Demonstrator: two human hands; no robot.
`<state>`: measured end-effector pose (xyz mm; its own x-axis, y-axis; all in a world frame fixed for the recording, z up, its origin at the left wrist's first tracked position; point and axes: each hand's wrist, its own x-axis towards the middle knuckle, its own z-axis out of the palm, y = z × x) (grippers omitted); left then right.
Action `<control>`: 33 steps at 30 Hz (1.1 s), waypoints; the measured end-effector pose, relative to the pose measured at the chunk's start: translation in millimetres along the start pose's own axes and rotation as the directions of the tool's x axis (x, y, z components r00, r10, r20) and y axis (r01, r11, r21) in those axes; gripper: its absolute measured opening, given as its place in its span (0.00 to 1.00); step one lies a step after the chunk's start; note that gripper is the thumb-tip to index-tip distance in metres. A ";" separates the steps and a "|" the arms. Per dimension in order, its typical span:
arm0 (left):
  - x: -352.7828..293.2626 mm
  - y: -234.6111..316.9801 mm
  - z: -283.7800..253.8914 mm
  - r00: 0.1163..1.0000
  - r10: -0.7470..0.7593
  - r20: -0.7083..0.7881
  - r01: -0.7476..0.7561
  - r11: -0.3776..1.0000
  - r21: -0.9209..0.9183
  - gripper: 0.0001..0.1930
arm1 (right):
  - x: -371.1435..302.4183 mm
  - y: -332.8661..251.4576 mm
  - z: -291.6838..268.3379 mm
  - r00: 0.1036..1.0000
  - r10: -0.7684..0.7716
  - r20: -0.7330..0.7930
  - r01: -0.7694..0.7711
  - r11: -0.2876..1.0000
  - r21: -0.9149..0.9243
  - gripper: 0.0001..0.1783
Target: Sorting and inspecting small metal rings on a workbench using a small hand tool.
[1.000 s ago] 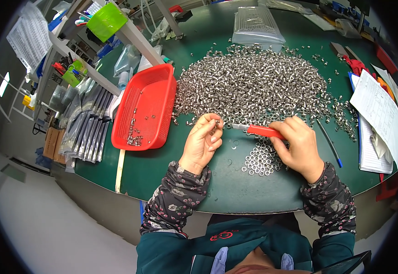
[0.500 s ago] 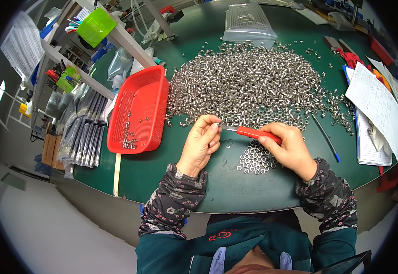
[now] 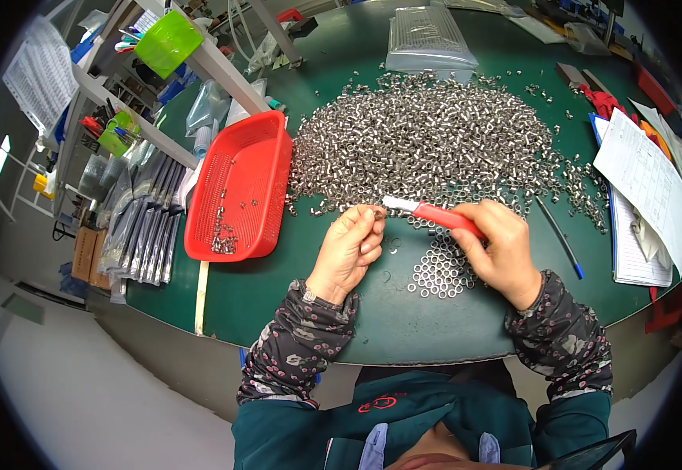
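Observation:
My left hand (image 3: 350, 249) pinches a small metal ring (image 3: 377, 213) between thumb and fingertips. My right hand (image 3: 499, 244) grips a red-handled knife (image 3: 433, 213) whose pale blade points left, its tip almost at the ring. Beyond both hands lies a big heap of small silver metal rings (image 3: 435, 141) on the green table (image 3: 404, 321). A small flat cluster of rings (image 3: 439, 270) lies just under my right hand.
A red plastic basket (image 3: 239, 188) with a few rings stands left of the heap. Papers on a blue clipboard (image 3: 642, 196) and a blue pen (image 3: 559, 235) lie to the right. A clear bag (image 3: 429, 35) sits at the back. Shelving with a green bin (image 3: 167, 41) is far left.
The view has shifted slightly. My left hand has stayed pinched on a ring; my right hand with the knife has moved a little, its blade tip closer to the ring.

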<state>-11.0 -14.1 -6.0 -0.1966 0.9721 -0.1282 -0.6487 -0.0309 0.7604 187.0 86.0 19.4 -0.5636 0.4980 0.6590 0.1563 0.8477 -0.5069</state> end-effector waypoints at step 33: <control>2.7 2.5 -0.6 1.000 0.019 0.006 -0.019 1.000 -0.014 0.09 | -2.5 4.4 2.2 0.998 0.043 0.045 -0.044 0.999 0.018 0.09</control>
<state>-13.5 -11.7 -4.9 -0.2041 0.9727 -0.1100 -0.6551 -0.0522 0.7537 187.4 88.1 14.4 -0.5924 0.5250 0.6110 0.1661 0.8218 -0.5451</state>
